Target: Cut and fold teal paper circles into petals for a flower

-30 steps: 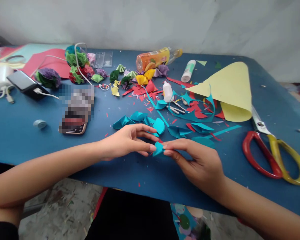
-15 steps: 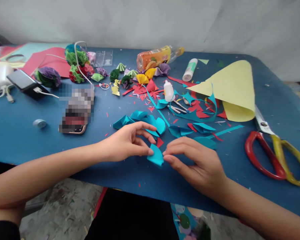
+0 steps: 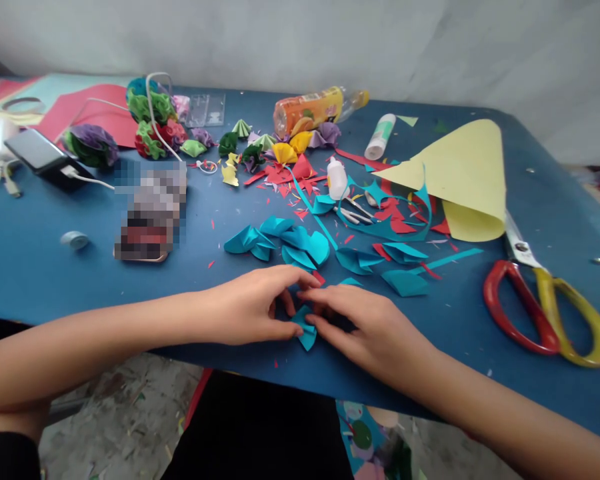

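Between my two hands, close to the table's front edge, is a small folded piece of blue paper [image 3: 307,335]. My left hand [image 3: 260,303] has its thumb on the paper's left side, with the fingers curved above. From the right, my right hand [image 3: 363,317] pinches the same piece between thumb and fingers. The fingers partly cover the paper's upper part. Just beyond my hands lie several folded blue paper pieces [image 3: 300,245]. More of them, such as one blue fold [image 3: 405,283], rest to the right.
Large scissors [image 3: 523,307] with red and yellow handles lie at right beside rolled yellow paper [image 3: 460,167]. A phone [image 3: 153,217] is at left. Farther back are a glue bottle [image 3: 337,179], a glue stick [image 3: 381,137], a drink bottle [image 3: 315,112] and red scraps [image 3: 280,177].
My right hand has moved left, closing in on my left hand. The blue paper has turned and sits slightly lower, now with fingers of both hands on it.
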`<state>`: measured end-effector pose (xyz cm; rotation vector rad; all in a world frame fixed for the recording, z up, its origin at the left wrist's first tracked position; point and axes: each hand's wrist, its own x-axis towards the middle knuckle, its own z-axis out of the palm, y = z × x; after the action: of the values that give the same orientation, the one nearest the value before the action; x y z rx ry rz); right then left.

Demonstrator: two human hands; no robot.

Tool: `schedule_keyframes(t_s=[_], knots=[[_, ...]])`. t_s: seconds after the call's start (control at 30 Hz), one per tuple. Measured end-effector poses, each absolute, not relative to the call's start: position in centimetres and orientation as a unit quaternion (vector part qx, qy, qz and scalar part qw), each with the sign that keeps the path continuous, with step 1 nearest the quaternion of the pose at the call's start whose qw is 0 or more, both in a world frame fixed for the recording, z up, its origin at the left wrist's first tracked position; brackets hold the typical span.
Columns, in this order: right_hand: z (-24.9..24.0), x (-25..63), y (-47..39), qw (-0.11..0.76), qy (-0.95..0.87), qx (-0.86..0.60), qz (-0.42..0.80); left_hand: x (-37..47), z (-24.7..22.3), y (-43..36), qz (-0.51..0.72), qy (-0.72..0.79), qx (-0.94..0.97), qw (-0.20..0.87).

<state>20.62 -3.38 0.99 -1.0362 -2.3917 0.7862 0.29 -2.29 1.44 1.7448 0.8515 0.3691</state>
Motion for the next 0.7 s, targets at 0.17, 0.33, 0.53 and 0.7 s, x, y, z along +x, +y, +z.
schedule_keyframes(t_s=[0.17,0.33,0.53,0.7], knots=[[0.8,20.9,-3.3,0.203,-0.893,-0.331,0.227,0.3,0.7,-2.7,0.170,0.330,0.807,0.458],[1.0,21.2,-2.8,0.187,-0.912,-0.311,0.191,0.2,0.9,-2.6,0.145,0.334,0.856,0.368],[1.5,21.6,-2.9,0.159,-0.925,-0.315,0.139,-0.1,1.0,-2.6,0.095,0.326,0.905,0.256],[1.3,21.8,-2.8,0.162,-0.925,-0.311,0.149,-0.2,0.8,-2.6,0.095,0.316,0.917,0.226]])
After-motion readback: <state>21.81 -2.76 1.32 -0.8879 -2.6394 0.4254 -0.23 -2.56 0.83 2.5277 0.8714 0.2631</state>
